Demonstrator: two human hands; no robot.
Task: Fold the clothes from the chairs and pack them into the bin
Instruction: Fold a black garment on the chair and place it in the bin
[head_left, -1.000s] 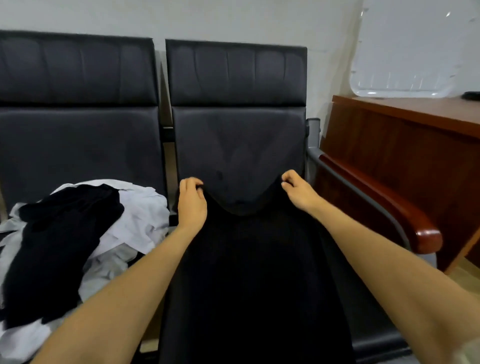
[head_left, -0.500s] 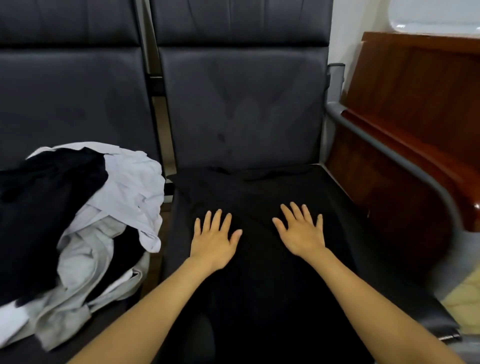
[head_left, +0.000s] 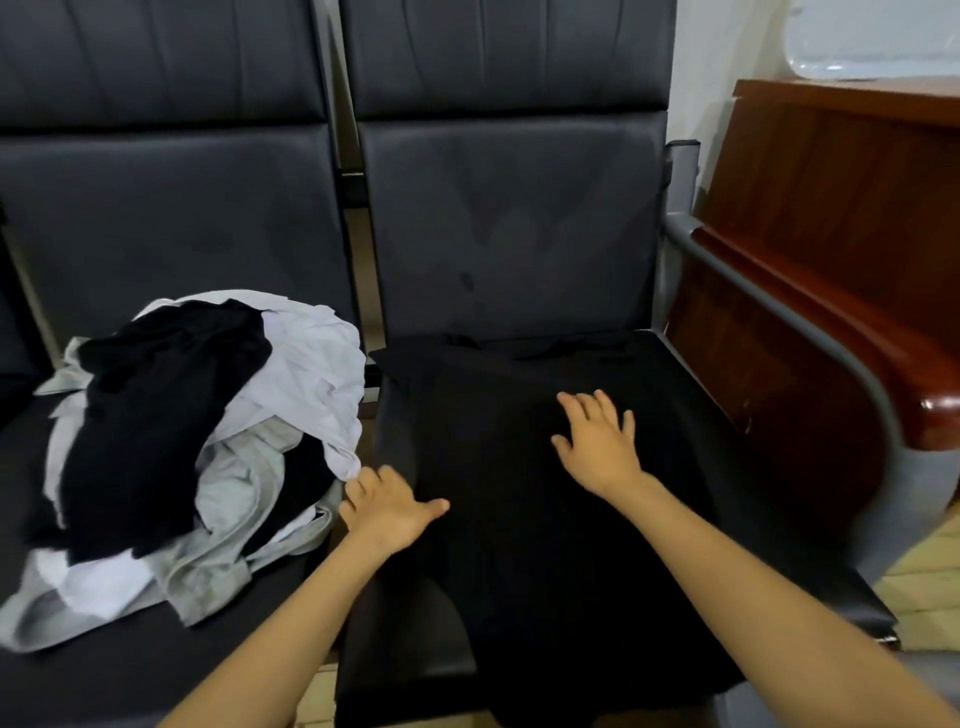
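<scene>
Single head cam — wide-angle, tilted forward and down at the right-hand chair (head_left: 509, 223), close. My left hand (head_left: 387, 512) and right hand (head_left: 597, 441) reach in from the bottom edge; wooden desk (head_left: 831, 171) bends along the right.

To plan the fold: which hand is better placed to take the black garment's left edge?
Probably left. The left hand sits at that edge of the garment; the right hand lies flat on its middle, farther away.
</scene>
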